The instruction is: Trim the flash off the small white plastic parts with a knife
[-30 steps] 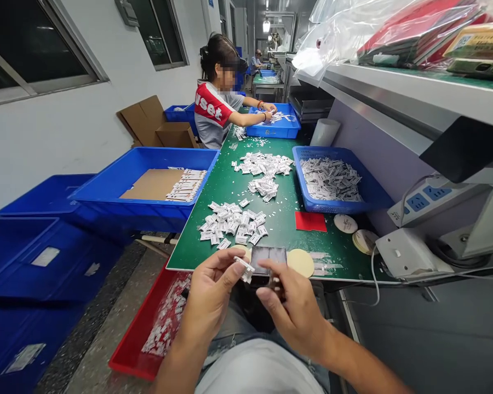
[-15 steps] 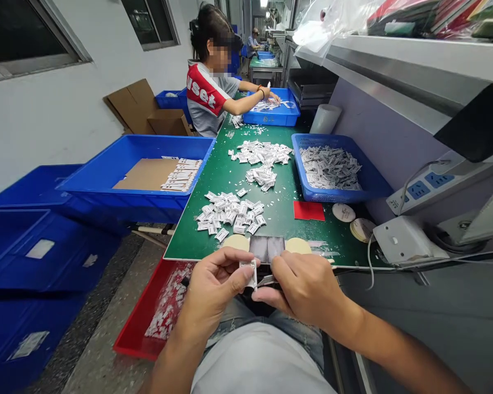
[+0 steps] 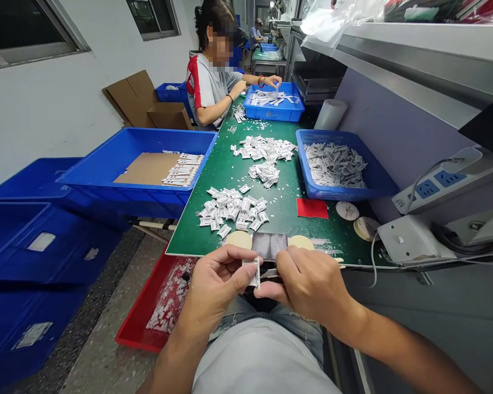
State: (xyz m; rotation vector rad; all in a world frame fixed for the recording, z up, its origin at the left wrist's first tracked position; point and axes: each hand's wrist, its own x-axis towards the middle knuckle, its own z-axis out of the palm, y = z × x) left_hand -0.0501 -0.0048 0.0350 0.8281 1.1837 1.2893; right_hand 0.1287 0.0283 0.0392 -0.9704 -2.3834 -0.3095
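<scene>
Between the thumb and fingers of my left hand (image 3: 219,282) is a small white plastic part (image 3: 254,272), held upright just off the table's front edge. My right hand (image 3: 308,279) is closed around a knife; its metal blade (image 3: 270,273) points left at the part, while the handle is hidden in my fist. My right thumb lies close to the part's lower end; I cannot tell whether it touches. Just beyond my hands are a dark square pad (image 3: 269,245) and two pale round discs. A pile of similar white parts (image 3: 232,210) lies farther up the green table (image 3: 189,241).
A blue basket (image 3: 345,192) of white parts stands at right, near a red sheet (image 3: 312,208) and a power strip (image 3: 431,186). Below left is a red bin (image 3: 137,334) with white scraps. A co-worker (image 3: 213,82) reaches into a blue tray (image 3: 274,113) at the far end.
The view has shifted slightly. My hands keep the same hold on the part and knife, with the blade still beside the part. The co-worker's hands have moved apart.
</scene>
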